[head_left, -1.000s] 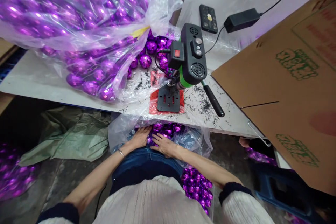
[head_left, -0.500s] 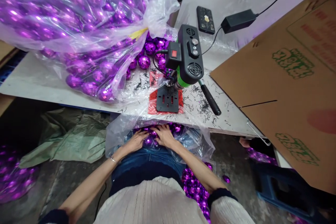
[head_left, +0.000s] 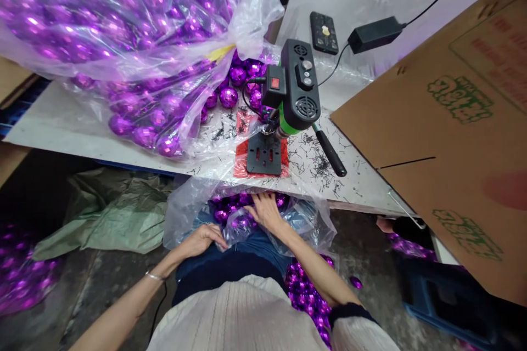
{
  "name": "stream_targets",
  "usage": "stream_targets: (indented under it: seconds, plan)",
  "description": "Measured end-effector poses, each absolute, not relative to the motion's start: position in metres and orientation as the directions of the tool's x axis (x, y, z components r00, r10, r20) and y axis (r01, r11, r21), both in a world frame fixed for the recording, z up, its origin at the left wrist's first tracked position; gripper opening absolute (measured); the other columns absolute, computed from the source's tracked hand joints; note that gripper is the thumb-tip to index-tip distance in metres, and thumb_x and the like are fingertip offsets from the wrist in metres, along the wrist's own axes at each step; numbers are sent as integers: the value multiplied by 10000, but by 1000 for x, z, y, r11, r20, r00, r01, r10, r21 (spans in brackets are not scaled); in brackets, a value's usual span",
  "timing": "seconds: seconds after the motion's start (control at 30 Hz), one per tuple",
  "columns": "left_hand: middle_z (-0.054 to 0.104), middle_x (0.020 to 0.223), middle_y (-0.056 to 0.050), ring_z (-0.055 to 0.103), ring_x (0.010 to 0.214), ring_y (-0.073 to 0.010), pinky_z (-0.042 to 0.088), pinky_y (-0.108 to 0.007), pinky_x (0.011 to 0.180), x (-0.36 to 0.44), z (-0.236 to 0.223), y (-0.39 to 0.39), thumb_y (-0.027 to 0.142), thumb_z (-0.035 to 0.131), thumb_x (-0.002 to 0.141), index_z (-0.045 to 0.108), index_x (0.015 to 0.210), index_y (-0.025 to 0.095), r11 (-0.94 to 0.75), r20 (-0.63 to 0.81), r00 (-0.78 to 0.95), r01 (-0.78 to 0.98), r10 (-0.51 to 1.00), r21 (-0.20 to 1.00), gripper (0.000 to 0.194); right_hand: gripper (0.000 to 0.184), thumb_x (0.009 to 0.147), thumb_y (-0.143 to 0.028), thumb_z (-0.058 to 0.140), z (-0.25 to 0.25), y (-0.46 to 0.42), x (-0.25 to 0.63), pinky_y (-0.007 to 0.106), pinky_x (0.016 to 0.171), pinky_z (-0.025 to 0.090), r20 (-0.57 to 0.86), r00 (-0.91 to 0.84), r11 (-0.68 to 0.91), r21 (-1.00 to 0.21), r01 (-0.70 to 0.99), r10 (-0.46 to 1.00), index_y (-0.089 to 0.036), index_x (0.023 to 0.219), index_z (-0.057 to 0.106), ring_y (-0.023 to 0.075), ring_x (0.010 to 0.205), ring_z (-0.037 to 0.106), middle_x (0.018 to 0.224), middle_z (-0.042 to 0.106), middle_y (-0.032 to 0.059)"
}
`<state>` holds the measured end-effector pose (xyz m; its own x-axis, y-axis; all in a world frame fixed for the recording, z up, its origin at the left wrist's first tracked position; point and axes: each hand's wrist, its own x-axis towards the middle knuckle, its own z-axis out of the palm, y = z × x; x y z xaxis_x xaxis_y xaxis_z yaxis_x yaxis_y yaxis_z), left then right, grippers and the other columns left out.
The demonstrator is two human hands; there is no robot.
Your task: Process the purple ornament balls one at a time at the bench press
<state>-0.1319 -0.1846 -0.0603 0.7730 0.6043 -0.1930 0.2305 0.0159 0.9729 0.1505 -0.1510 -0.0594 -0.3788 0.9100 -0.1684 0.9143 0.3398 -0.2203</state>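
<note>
A clear plastic bag (head_left: 181,219) lies open across my lap, with shiny purple faceted balls (head_left: 222,211) inside it. My left hand (head_left: 206,238) is closed at the bag's near edge, its fingers pinching the plastic. Over the balls, my right hand (head_left: 267,211) rests with its fingers stretched out and apart, their tips among the balls at the table's edge. In front of my hands a small black and green drill press (head_left: 302,85) stands on the table, its black slotted base plate (head_left: 263,162) lying on red plastic.
A big tied bag of purple balls (head_left: 135,16) covers the table's left side. A cardboard box (head_left: 411,115) leans in at right. Black scraps (head_left: 325,164) litter the white table (head_left: 41,126). A phone (head_left: 324,32) and a power adapter (head_left: 374,34) lie behind. More balls (head_left: 307,296) sit beside my right leg.
My left hand has moved off the balls, down and towards me, and now pinches the bag's edge. My right hand has shifted slightly right and away, still on the balls.
</note>
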Motion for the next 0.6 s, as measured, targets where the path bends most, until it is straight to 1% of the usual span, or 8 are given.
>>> stream_targets:
  seconds: [0.07,0.13,0.2,0.27,0.33,0.4,0.5,0.6]
  plan:
    - [780,731,-89,713,764,-195,533,-336,861,-137,-58,-183,250,467,994,870,873,193,113,-235,771,209,592,971,425,546,1042,-469,516,-52,-172,164,510,1122,443,-72,-366,336,-265,904,928,-161,1493,536,340,1315,579,1442,624,222]
    - [782,792,-79,706,781,-190,535,-321,843,-139,-55,-181,261,495,967,864,980,185,191,-331,744,271,581,944,376,564,1029,-517,536,-49,-195,173,482,1089,481,-56,-381,347,-307,886,923,-166,1469,557,327,1311,590,1446,622,209]
    - [795,939,-70,717,881,-198,547,-324,886,-139,-52,-179,245,493,941,819,1171,196,218,-432,699,378,570,900,403,556,1015,-500,573,-48,-215,175,470,1067,507,-144,-400,342,-314,886,905,-181,1469,560,317,1272,625,1429,637,197]
    - [778,1171,-79,707,1110,-234,533,-362,1017,-138,-47,-177,253,498,938,725,1359,225,160,-482,663,486,572,859,480,495,1035,-370,541,-47,-226,176,440,1033,528,-289,-387,305,-291,907,876,-176,1490,544,287,1166,685,1317,698,186]
    - [673,1445,-107,603,1363,-286,464,-419,1157,-139,-42,-178,328,541,958,593,1512,246,54,-489,642,573,590,818,563,449,1046,-235,455,-46,-231,178,393,1000,535,-413,-347,249,-275,929,842,-163,1478,555,256,1080,719,1180,745,164]
    - [539,1603,-151,508,1478,-340,405,-476,1220,-140,-39,-181,470,635,943,467,1603,237,-34,-484,611,642,627,766,719,407,1058,-199,387,-42,-231,184,349,974,530,-481,-321,195,-294,936,816,-171,1390,621,234,1054,734,1118,762,139]
    - [572,1566,-191,574,1412,-380,445,-489,1177,-145,-41,-188,637,755,842,449,1603,227,-108,-456,572,695,682,711,917,340,1086,-300,398,-35,-228,195,307,897,526,-515,-316,155,-331,931,797,-187,1230,684,215,958,757,1021,778,102]
    - [792,1191,-128,748,1103,-333,549,-389,980,-151,-47,-192,692,725,851,570,1505,237,-137,-441,573,703,691,698,812,399,1026,-476,574,-28,-225,196,297,804,517,-528,-290,123,-328,937,798,-174,1276,650,231,814,761,822,765,60]
